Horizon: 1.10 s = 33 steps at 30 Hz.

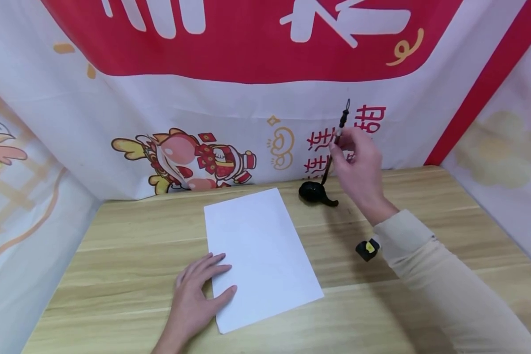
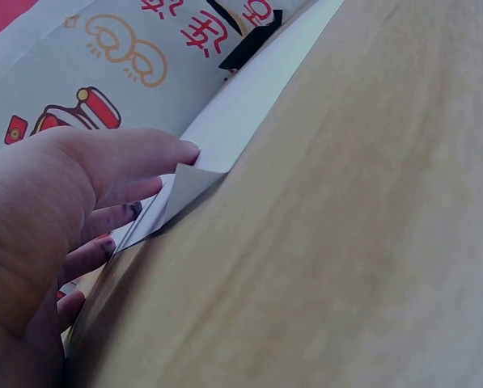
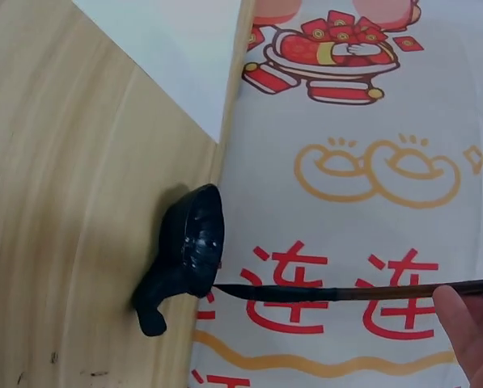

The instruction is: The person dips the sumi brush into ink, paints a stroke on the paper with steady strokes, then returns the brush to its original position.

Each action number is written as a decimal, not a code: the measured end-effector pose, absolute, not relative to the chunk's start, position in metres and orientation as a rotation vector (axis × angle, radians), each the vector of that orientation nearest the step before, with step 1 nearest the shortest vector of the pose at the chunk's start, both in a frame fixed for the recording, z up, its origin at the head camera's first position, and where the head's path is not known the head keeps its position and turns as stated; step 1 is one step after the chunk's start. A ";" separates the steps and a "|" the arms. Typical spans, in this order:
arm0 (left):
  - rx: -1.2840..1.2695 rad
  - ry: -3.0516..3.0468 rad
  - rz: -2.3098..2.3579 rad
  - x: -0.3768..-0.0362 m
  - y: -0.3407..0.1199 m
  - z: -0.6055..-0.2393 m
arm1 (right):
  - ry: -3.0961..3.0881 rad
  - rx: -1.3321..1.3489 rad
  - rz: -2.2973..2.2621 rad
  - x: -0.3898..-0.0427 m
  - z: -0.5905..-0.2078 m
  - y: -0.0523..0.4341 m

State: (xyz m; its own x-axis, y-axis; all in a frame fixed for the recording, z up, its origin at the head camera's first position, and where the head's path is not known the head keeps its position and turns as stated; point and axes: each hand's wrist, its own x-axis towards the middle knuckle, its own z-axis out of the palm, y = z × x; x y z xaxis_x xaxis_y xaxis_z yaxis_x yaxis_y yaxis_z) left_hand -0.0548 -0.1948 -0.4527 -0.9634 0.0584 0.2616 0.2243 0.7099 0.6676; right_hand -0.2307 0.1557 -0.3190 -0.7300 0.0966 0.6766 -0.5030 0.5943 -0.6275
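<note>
My right hand (image 1: 360, 164) pinches a calligraphy brush (image 1: 344, 118) by its dark handle, hanging loop upward. The brush points down, and in the right wrist view its black bristles (image 3: 281, 293) come to a tip right at the rim of a black ink dish (image 3: 199, 230) with a curved handle. The dish stands near the back of the table. With fingers spread and relaxed, my left hand (image 1: 196, 295) rests at the left edge of a white sheet of paper (image 1: 263, 250). A corner of the paper (image 2: 194, 184) curls up beside the left thumb; some fingertips have dark smudges.
The wood-grain table (image 1: 128, 255) meets a printed cloth backdrop (image 1: 239, 113) with red and cartoon figures right behind the ink dish. Cloth also hangs at both sides. A small black block with a yellow patch (image 1: 368, 249) shows beside the right cuff.
</note>
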 end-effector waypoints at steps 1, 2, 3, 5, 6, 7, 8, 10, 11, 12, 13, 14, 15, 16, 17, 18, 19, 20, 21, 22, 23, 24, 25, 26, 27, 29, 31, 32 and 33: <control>-0.226 -2.694 -1.095 -0.055 -0.195 -0.452 | -2.140 0.333 1.120 -0.231 -0.319 0.155; -0.227 -2.692 -1.097 -0.055 -0.195 -0.452 | -2.148 0.344 1.117 -0.232 -0.320 0.154; -0.226 -2.691 -1.099 -0.055 -0.195 -0.452 | -2.160 0.351 1.115 -0.232 -0.320 0.153; -0.225 -2.693 -1.101 -0.055 -0.194 -0.452 | -2.185 0.349 1.121 -0.232 -0.323 0.151; -0.224 -2.696 -1.102 -0.055 -0.194 -0.452 | -2.193 0.341 1.129 -0.232 -0.324 0.151; -0.223 -2.698 -1.102 -0.055 -0.194 -0.452 | -2.198 0.330 1.131 -0.231 -0.325 0.150; -0.222 -2.698 -1.102 -0.054 -0.194 -0.452 | -2.199 0.322 1.134 -0.230 -0.325 0.150; -0.223 -2.698 -1.096 -0.054 -0.194 -0.452 | -2.191 0.309 1.138 -0.229 -0.324 0.148; -0.223 -2.696 -1.092 -0.054 -0.194 -0.452 | -2.181 0.310 1.145 -0.228 -0.323 0.147; -0.225 -2.694 -1.088 -0.054 -0.194 -0.452 | -2.173 0.315 1.145 -0.228 -0.323 0.146; -0.226 -2.690 -1.086 -0.054 -0.194 -0.452 | -2.165 0.324 1.148 -0.228 -0.322 0.144; -0.228 -2.687 -1.083 -0.054 -0.194 -0.452 | -2.159 0.335 1.160 -0.228 -0.322 0.143; -0.230 -2.684 -1.080 -0.054 -0.194 -0.451 | -2.149 0.346 1.172 -0.227 -0.323 0.141; -0.231 -2.682 -1.081 -0.053 -0.194 -0.451 | -2.143 0.356 1.187 -0.228 -0.323 0.139; -0.232 -2.680 -1.080 -0.053 -0.194 -0.451 | -2.142 0.360 1.204 -0.227 -0.324 0.137; -0.231 -2.680 -1.080 -0.053 -0.194 -0.451 | -2.143 0.363 1.215 -0.227 -0.325 0.135; -0.229 -2.681 -1.083 -0.053 -0.194 -0.451 | -2.146 0.360 1.231 -0.227 -0.326 0.133; -0.228 -2.684 -1.084 -0.052 -0.194 -0.451 | -2.153 0.352 1.245 -0.227 -0.328 0.132; -0.226 -2.687 -1.087 -0.052 -0.193 -0.451 | -2.160 0.343 1.261 -0.227 -0.329 0.130; -0.224 -2.691 -1.089 -0.052 -0.193 -0.451 | -2.171 0.333 1.273 -0.226 -0.330 0.129; -0.222 -2.694 -1.090 -0.052 -0.193 -0.451 | -2.179 0.326 1.283 -0.226 -0.330 0.128; -0.219 -2.696 -1.092 -0.052 -0.193 -0.451 | -2.182 0.321 1.294 -0.226 -0.330 0.127; -0.219 -2.698 -1.095 -0.052 -0.193 -0.451 | -2.184 0.315 1.308 -0.226 -0.330 0.126; -0.220 -2.698 -1.094 -0.052 -0.193 -0.451 | -2.182 0.311 1.320 -0.226 -0.330 0.126; -0.220 -2.698 -1.094 -0.052 -0.193 -0.451 | -2.176 0.312 1.329 -0.226 -0.329 0.126; -0.221 -2.697 -1.093 -0.053 -0.193 -0.451 | -2.158 0.318 1.338 -0.227 -0.326 0.126; -0.224 -2.694 -1.089 -0.053 -0.193 -0.451 | -2.146 0.321 1.344 -0.227 -0.324 0.125; -0.224 -2.692 -1.087 -0.053 -0.193 -0.451 | -2.144 0.320 1.338 -0.227 -0.323 0.125; -0.224 -2.692 -1.085 -0.053 -0.194 -0.451 | -2.147 0.320 1.334 -0.227 -0.322 0.125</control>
